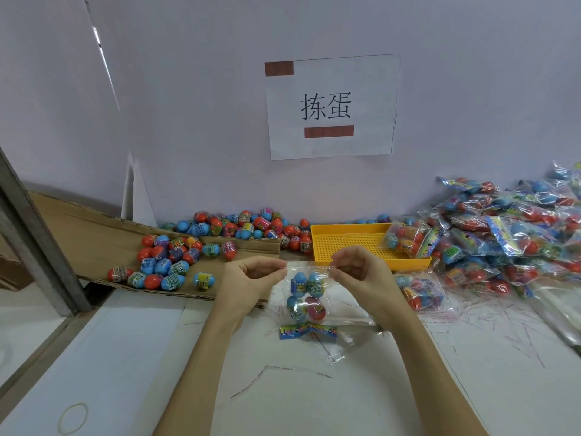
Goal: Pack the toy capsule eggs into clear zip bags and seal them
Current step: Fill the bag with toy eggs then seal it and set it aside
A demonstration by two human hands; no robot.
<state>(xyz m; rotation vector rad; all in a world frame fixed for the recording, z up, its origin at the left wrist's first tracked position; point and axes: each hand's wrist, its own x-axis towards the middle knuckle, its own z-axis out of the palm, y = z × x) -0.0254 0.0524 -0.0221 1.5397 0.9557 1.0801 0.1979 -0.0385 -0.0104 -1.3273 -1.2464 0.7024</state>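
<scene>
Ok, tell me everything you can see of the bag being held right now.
The clear zip bag is thin, glossy, crinkled plastic, held upright above the white table. The left hand and right hand each pinch a top corner. Inside sit four capsule eggs, stacked two over two: three blue, one pink-red. A colourful printed card strip lies at the bottom.

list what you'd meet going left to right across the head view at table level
rubber band → loose eggs on cardboard → left hand → held bag of eggs → right hand → pile of packed bags
</scene>
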